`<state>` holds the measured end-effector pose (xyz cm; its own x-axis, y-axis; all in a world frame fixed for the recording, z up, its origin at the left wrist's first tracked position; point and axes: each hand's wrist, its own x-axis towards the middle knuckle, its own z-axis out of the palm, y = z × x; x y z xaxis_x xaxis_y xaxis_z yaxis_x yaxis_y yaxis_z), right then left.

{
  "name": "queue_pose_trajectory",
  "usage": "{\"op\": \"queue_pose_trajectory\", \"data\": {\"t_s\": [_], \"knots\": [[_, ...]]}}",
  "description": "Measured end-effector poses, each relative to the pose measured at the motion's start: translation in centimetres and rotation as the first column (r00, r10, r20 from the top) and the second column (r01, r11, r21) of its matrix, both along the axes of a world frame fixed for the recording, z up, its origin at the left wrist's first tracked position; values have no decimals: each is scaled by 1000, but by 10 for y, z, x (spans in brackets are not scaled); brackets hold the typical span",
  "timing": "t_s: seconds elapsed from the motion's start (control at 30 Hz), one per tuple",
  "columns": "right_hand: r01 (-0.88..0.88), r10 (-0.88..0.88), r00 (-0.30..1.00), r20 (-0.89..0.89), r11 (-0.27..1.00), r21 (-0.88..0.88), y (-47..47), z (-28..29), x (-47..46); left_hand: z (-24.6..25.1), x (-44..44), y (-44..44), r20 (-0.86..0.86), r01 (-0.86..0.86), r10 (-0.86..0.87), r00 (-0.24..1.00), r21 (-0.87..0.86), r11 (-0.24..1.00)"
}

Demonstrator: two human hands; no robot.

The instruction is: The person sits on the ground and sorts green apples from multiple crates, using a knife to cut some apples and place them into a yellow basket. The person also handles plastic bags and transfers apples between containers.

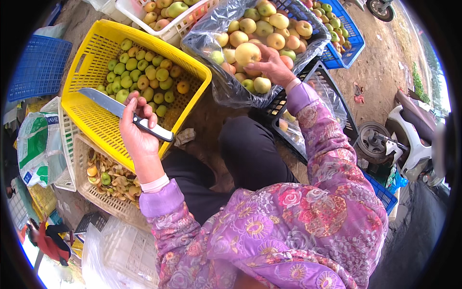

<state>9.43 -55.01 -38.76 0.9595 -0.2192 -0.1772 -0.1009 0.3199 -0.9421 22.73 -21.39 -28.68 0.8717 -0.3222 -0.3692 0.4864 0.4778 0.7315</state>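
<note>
My left hand [139,144] holds a kitchen knife [104,102] by its black and white handle. Its broad blade points up and left over a yellow plastic crate [85,79]. Many small green and yellowish apples [135,72] lie inside that crate. With its thumb and fingers, my right hand [274,68] grips a large pale-yellow apple [247,54]. It is above a crate lined with clear plastic [231,94], heaped with yellow and reddish apples [276,39]. The fingertips behind the held apple are hidden.
Left of my knees, a beige crate [108,206] holds cut apple scraps [124,186]. A black crate [334,97] stands beside my right arm. Further crates of apples stand behind, one white [173,30] and one blue [348,54]. A scooter [408,137] is at far right.
</note>
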Motion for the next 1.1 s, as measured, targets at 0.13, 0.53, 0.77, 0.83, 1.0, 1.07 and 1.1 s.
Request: {"op": "queue_pose_trajectory", "data": {"t_s": [0.13, 0.53, 0.77, 0.83, 1.0, 1.07, 1.1], "knots": [[89, -119, 992, 45, 903, 421, -7, -2, -9, 2, -1, 3, -1, -13, 13, 1000, -5, 1000], [49, -225, 970, -90, 547, -836, -42, 19, 10, 2, -3, 1, -12, -16, 16, 1000, -2, 1000], [-368, 8, 930, -368, 8, -930, 10, -21, 36, 1, -5, -2, -43, -51, 53, 998, 53, 997], [-389, -33, 921, -388, -61, -919, 14, -30, 34, 2, -5, -2, -69, -60, 64, 996, 59, 997], [-312, 54, 947, -318, -92, -945, 2, -35, 19, 5, -4, -8, -88, -75, 75, 993, 2, 997], [-330, 33, 942, -333, -83, -940, -1, -25, 19, 5, -4, -10, -85, -68, 68, 994, -2, 998], [-364, 7, 931, -365, -76, -928, 3, -17, 21, 5, -3, -11, -97, -82, 78, 992, -37, 996]]}}
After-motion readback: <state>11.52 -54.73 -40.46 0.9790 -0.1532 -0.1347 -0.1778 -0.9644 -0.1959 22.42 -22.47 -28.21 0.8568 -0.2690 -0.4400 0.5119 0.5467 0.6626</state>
